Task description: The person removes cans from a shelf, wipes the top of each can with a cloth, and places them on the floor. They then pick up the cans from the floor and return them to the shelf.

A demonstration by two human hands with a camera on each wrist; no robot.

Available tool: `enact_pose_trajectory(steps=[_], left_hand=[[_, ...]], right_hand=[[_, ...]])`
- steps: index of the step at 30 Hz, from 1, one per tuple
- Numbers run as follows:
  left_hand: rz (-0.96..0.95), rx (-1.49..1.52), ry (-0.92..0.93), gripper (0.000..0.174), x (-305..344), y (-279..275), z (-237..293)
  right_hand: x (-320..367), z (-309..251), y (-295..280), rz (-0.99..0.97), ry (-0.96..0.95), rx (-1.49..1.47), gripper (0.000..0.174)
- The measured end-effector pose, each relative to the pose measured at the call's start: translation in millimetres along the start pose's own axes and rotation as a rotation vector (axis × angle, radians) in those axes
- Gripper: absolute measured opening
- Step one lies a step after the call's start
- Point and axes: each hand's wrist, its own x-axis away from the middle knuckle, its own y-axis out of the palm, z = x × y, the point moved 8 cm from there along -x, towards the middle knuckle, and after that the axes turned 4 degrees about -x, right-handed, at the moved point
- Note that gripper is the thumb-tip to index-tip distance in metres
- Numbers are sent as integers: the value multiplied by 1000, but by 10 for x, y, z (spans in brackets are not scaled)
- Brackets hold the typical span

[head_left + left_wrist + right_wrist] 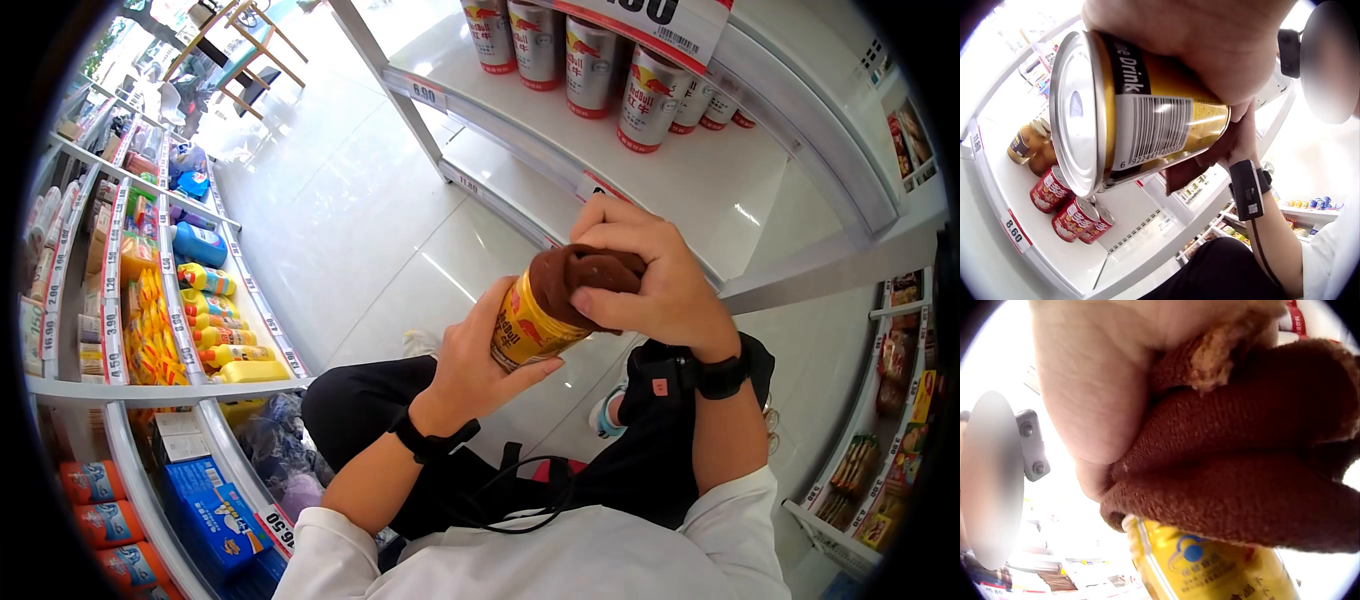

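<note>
My left hand point(468, 362) grips a yellow Red Bull can point(528, 325) round its side, tilted in front of my knees. Its silver base and barcode face the left wrist view, where the can point(1154, 125) fills the middle. Over the can's top end lies a bunched brown cloth point(575, 280), pinched between the thumb and fingers of my right hand point(650, 280). Close up in the right wrist view, the cloth point(1229, 444) looks thick and fuzzy, with a lighter tan patch at one edge. The top of the can is hidden under it.
Silver Red Bull cans point(590, 65) stand on the white shelf ahead. Red cans point(1075, 219) and jars point(1025, 142) sit on a shelf in the left wrist view. Shelves of yellow bottles point(225, 330) and a blue box point(215, 515) line the left; packaged goods point(850, 465) are at right.
</note>
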Motion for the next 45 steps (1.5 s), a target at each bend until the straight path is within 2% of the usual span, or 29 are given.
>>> enact_pose_trajectory(steps=[4,5,7,8,10,11,13,15,16,17,19,20,22,23,25,28,33,37,40,43,45], left_hand=[[2,14,0,85,-11,11,81],[4,52,-40,84,-5,17,59],[11,88,-80,83,4,28,23],[58,203,-128,83,10,22,-50],[138,423,-275,80,37,-15,-172],[240,546,-270,71,27,-61,-186],[347,644,-321,63,18,-192,-302],[376,749,-276,61,-58,-349,-218],[440,733,-318,62,-17,-441,-334],[550,706,-262,59,-8,-548,-352],[610,817,-292,60,15,-628,-421],[614,819,-294,60,18,-649,-437],[623,781,-283,60,21,-688,-445],[626,782,-283,60,28,-693,-442],[564,870,-301,51,12,-631,-435],[548,842,-327,53,-3,-562,-425],[532,819,-397,58,40,-480,-452],[588,738,-366,60,67,-487,-498],[576,684,-331,61,57,-497,-448],[518,775,-345,64,7,-477,-408],[462,1011,-431,69,-21,-426,-501]], right_hand=[[-15,95,-99,197,17,50,24],[-24,112,-95,195,17,52,24],[-28,95,-168,315,-29,161,23],[-41,140,-143,313,-31,161,23],[45,439,-254,570,110,-138,23],[52,493,-193,566,110,-135,23],[74,661,48,511,222,-384,25],[92,634,402,346,367,-503,34],[133,621,569,181,446,-569,41],[143,601,703,193,417,-537,53],[167,500,901,54,473,-460,68],[172,528,953,51,476,-458,68],[132,550,1003,58,307,-370,76],[132,616,1050,55,308,-369,76],[103,470,990,154,10,-69,75],[126,513,994,184,87,-3,73],[122,421,974,193,87,40,72],[149,417,969,243,35,134,70],[141,487,970,260,92,9,67],[141,539,966,318,-12,-106,64],[135,506,934,333,-57,-89,63]])
